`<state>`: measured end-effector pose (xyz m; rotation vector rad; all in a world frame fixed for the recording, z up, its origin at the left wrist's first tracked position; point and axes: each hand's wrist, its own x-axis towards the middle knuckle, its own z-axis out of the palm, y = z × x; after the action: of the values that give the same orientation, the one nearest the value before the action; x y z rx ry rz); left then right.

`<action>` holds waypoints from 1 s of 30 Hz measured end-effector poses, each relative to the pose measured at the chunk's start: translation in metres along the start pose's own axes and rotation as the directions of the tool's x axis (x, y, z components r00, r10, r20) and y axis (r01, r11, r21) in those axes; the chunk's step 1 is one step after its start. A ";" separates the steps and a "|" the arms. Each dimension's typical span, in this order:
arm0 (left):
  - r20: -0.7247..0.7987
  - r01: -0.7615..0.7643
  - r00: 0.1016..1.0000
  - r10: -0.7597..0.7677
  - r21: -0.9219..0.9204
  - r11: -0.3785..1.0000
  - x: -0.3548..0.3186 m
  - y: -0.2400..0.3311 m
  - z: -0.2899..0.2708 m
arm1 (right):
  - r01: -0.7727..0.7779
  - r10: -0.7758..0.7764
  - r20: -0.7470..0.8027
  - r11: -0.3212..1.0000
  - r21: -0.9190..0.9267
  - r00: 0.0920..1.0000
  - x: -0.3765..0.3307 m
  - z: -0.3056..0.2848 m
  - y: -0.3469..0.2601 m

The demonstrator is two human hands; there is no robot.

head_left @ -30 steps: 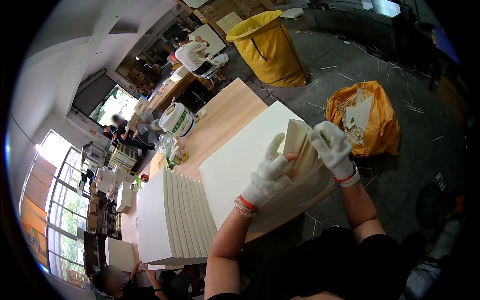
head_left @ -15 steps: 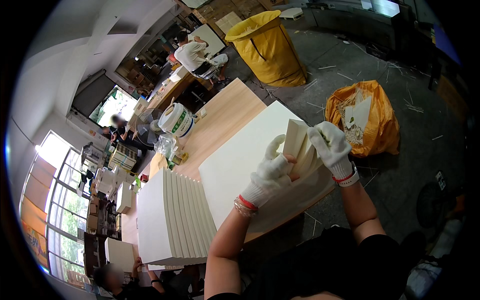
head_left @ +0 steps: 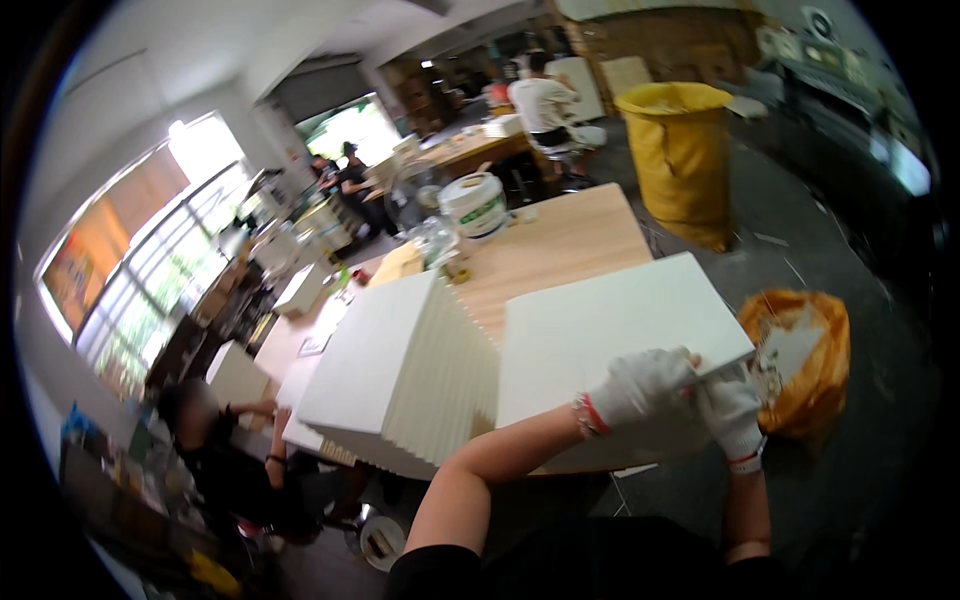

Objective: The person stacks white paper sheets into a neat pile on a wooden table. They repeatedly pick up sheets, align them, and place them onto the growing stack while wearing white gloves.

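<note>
Hands in white work gloves meet at the near right corner of a large white panel (head_left: 610, 330) lying flat on the wooden worktop (head_left: 560, 245). Left hand (head_left: 640, 385) is closed over the panel's near edge; right hand (head_left: 732, 415) is curled at the same corner, its grip partly hidden behind the left. Just left of the panel leans a fanned stack of white panels (head_left: 400, 375). A white bucket (head_left: 475, 205) stands at the worktop's far end. An orange bag (head_left: 810, 350) sits on the floor near the right hand, a yellow bin (head_left: 685, 160) farther off.
</note>
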<state>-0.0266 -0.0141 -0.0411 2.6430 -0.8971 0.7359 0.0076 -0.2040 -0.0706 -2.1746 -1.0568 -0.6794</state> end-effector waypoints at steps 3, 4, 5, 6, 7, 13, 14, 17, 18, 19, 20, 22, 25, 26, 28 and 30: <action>0.029 -0.015 0.999 0.013 0.086 0.996 0.009 0.013 0.003 | -0.063 0.069 -0.145 0.997 0.050 0.987 -0.008 0.010 0.008; 0.010 -0.013 1.000 0.011 0.156 0.988 0.009 0.011 0.010 | -0.093 0.104 -0.162 0.993 0.074 0.981 -0.007 0.011 0.007; -0.005 0.002 1.000 -0.001 0.232 0.973 0.007 0.009 0.013 | -0.040 0.054 -0.215 0.997 0.066 0.975 -0.002 0.010 0.001; -0.018 0.017 1.000 -0.012 0.306 0.952 0.004 0.005 0.014 | 0.012 0.004 -0.270 0.998 0.058 0.963 0.004 0.011 -0.005; -0.075 0.043 0.997 -0.026 0.233 0.972 0.007 0.008 0.008 | -0.115 0.125 -0.116 0.989 0.090 0.985 0.000 0.011 -0.001; -0.246 0.348 0.886 -0.393 -0.207 0.914 0.011 -0.036 -0.063 | -0.165 0.201 -0.136 0.957 0.240 0.970 0.000 0.011 0.012; -0.321 0.249 0.877 -0.357 -0.333 0.910 0.005 -0.034 -0.091 | -0.182 0.217 -0.134 0.954 0.237 0.967 -0.001 0.011 0.015; -0.617 0.175 0.727 -0.301 -0.258 0.950 -0.035 -0.046 -0.140 | -0.078 0.091 -0.223 0.995 0.068 0.970 0.010 0.028 -0.012; -0.682 0.090 0.688 -0.248 -0.258 0.962 -0.042 -0.037 -0.160 | -0.028 0.022 -0.261 0.999 -0.016 0.965 0.012 0.032 -0.025; -0.727 0.092 0.632 -0.268 -0.273 0.958 -0.054 -0.044 -0.169 | -0.005 0.011 -0.219 1.000 0.028 0.976 0.013 0.056 -0.028; -0.766 0.104 0.573 -0.292 -0.285 0.953 -0.069 -0.051 -0.177 | 0.099 -0.074 -0.192 0.988 0.122 0.979 0.019 0.065 -0.047; -0.775 0.059 0.430 -0.464 -0.488 0.871 -0.089 -0.054 -0.188 | 0.353 -0.310 -0.176 0.870 0.343 0.934 0.041 0.066 -0.106; -0.841 -0.015 0.302 -0.450 -0.476 0.879 -0.113 -0.066 -0.200 | 0.398 -0.472 0.202 0.860 0.320 0.858 0.057 0.087 -0.164; -0.842 -0.040 0.262 -0.472 -0.498 0.866 -0.115 -0.068 -0.201 | 0.481 -0.539 0.115 0.813 0.327 0.834 0.050 0.102 -0.171; -0.837 -0.071 0.212 -0.504 -0.528 0.847 -0.122 -0.073 -0.205 | 0.512 -0.536 0.080 0.833 0.207 0.840 0.043 0.113 -0.181; -0.824 -0.115 0.199 -0.530 -0.557 0.823 -0.124 -0.080 -0.208 | 0.508 -0.524 0.064 0.844 0.170 0.849 0.041 0.117 -0.183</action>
<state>-0.1401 0.1900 0.0610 1.2194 -0.1957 1.5243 -0.0989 -0.0102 -0.0661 -1.8165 -1.7298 -0.6914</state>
